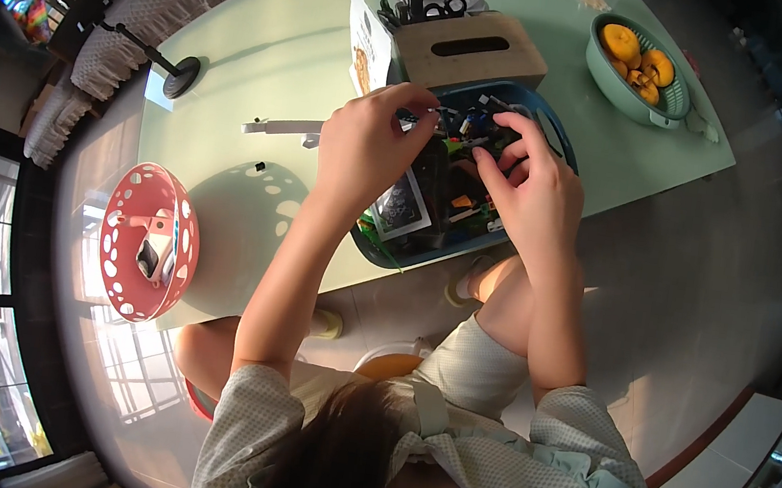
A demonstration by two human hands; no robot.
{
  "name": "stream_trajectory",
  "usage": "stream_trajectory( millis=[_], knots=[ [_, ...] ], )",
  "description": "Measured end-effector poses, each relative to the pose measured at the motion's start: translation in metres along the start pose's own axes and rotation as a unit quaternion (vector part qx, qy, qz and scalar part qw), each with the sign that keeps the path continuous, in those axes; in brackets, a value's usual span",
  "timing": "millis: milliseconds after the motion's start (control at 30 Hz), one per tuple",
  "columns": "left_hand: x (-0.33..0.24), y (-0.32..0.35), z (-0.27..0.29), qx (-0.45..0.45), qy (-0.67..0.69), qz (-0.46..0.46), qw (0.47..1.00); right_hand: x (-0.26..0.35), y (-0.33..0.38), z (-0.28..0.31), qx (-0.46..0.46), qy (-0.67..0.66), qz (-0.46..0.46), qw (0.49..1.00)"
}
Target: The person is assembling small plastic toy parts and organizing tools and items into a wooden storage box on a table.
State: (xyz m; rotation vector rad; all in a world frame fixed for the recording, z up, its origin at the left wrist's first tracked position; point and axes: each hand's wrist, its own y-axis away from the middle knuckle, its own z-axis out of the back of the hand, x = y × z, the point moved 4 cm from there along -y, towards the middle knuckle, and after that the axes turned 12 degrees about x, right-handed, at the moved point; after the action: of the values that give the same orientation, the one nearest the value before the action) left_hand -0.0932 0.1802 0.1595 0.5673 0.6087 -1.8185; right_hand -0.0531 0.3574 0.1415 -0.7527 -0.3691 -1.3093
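Left hand (375,138): thumb and index nearly meet, can't tell if pinching a piece. Right hand (537,184): fingers spread from thumb. Small parts (476,125) at left fingertips' 3 o'clock, right hand nearer. Blue bin (520,91) runs 1-to-7 o'clock on table (268,50).

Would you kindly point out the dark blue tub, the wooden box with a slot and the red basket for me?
Dark blue tub (441,255): head view, near rim.
Wooden box (478,68): head view, face just below the slot.
Red basket (138,286): head view, bare inner wall.
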Motion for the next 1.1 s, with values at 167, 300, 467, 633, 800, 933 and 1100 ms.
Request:
stream_trajectory(
  millis=[167,300,467,633,800,933,1100],
  knots=[
    [-0.001,0.027,0.022,-0.134,-0.017,-0.051,0.989,0.018,0.009,-0.003,-0.013,-0.039,0.045,0.998],
    [0.014,0.054,0.034,-0.141,0.025,-0.021,0.989,0.041,0.017,-0.015,0.013,-0.056,0.071,0.996],
    [0.042,0.094,0.036,-0.120,0.020,0.034,0.992,0.071,0.030,-0.037,0.040,-0.059,0.116,0.991],
    [0.080,0.135,0.034,-0.078,0.016,0.087,0.993,0.105,0.042,-0.067,0.109,-0.071,0.147,0.981],
    [0.126,0.154,0.040,-0.055,-0.013,0.153,0.987,0.129,0.051,-0.111,0.148,-0.101,0.188,0.966],
    [0.166,0.154,0.045,-0.048,-0.028,0.202,0.978,0.139,0.046,-0.147,0.155,-0.051,0.205,0.965],
    [0.214,0.131,0.046,-0.084,-0.047,0.209,0.973,0.131,0.025,-0.201,0.205,-0.056,0.154,0.965]
  ],
)
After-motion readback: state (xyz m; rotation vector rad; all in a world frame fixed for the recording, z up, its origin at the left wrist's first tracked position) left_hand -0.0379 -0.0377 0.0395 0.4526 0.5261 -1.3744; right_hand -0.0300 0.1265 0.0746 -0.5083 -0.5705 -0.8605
